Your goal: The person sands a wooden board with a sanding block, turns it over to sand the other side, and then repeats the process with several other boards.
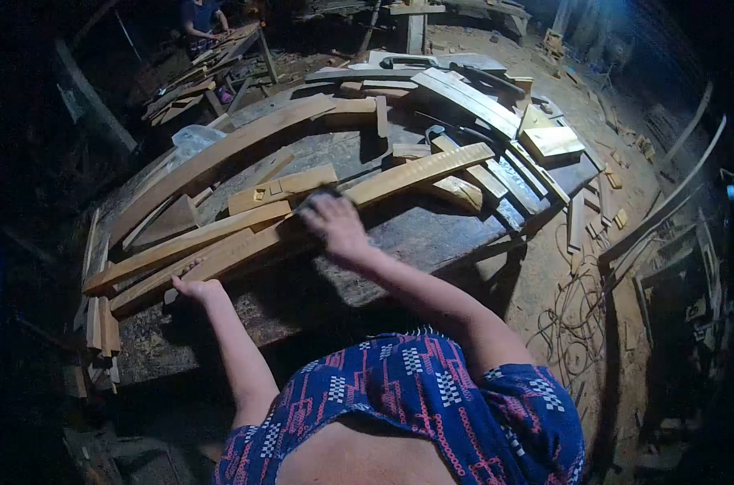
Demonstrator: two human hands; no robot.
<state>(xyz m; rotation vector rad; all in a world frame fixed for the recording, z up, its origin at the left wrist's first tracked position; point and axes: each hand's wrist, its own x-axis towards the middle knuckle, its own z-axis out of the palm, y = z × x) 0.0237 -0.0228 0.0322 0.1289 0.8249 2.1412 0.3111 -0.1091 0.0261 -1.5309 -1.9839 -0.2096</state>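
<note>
The long, straight, light-brown wooden beam lies diagonally across the dark, worn wooden workbench, with one end at the lower left and the other toward the boards at the right. The left hand holds the beam near its lower-left end, fingertips over the wood. The right hand is at the middle of the beam, blurred by motion, with a dark object at its fingers; whether the hand is closed on that object cannot be told. Adjacent to the beam on its far side is a narrower brown wooden bar. Beyond the bar, near the right hand, is a pale wooden block with a square recess. A large curved brown wooden piece spans the far left of the bench, beside a crumpled clear plastic bag. At the right, the beam's upper end adjoins a cluster of pale flat boards and a thick bright wooden block; this cluster crowds that side of the bench. On the ground at the right are a loosely coiled thin cable and scattered wood offcuts. In the upper-left background, a person in dark clothing stands at another wood pile.
</note>
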